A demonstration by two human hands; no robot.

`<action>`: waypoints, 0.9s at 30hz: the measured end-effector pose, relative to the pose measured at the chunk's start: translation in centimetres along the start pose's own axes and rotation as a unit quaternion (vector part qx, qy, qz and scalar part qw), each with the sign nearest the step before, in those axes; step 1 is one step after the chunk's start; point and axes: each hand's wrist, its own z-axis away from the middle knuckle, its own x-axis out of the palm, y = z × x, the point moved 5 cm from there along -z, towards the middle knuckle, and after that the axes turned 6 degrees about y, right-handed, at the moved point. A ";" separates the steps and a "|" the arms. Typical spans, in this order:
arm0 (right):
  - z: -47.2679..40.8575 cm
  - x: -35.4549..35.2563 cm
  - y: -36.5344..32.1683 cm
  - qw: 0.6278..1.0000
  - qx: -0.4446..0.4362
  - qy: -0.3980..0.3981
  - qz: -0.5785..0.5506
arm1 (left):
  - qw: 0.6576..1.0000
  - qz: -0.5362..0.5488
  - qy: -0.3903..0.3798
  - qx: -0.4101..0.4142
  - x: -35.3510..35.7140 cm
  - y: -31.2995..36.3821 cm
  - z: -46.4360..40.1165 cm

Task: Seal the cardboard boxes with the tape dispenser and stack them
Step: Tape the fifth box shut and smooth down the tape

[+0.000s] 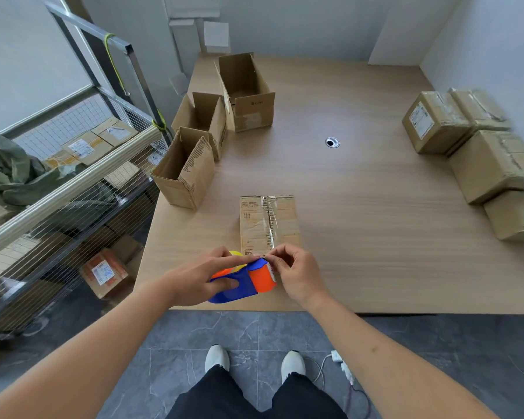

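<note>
While the left hand [203, 279] grips the dispenser [242, 281] at the table's [360, 222] near edge, right fingers [280, 255] pinch the tape end beside the closed box [268, 223]. Loose clear tape may curl, stick to skin, or tear crooked at the blade.

Bare desk [360, 213] lies open across the middle of the frame between three open boxes [188, 167] along the upper-left edge and the sealed boxes [478, 152] stacked at right, while a taped box [268, 225] sits just beyond both hands at lower centre.
</note>
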 end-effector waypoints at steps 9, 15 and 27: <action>0.3 -5.7 2.0 0.996 0.010 0.077 0.050 | 0.998 -0.039 -0.027 -0.050 -0.8 -2.3 1.3; -1.2 -7.6 4.3 0.991 0.055 0.101 0.063 | 0.991 -0.048 -0.062 -0.113 -2.3 -4.8 1.2; -4.3 -4.7 10.0 0.981 0.174 0.083 0.000 | 0.982 -0.071 -0.098 -0.146 -1.2 -7.8 -3.3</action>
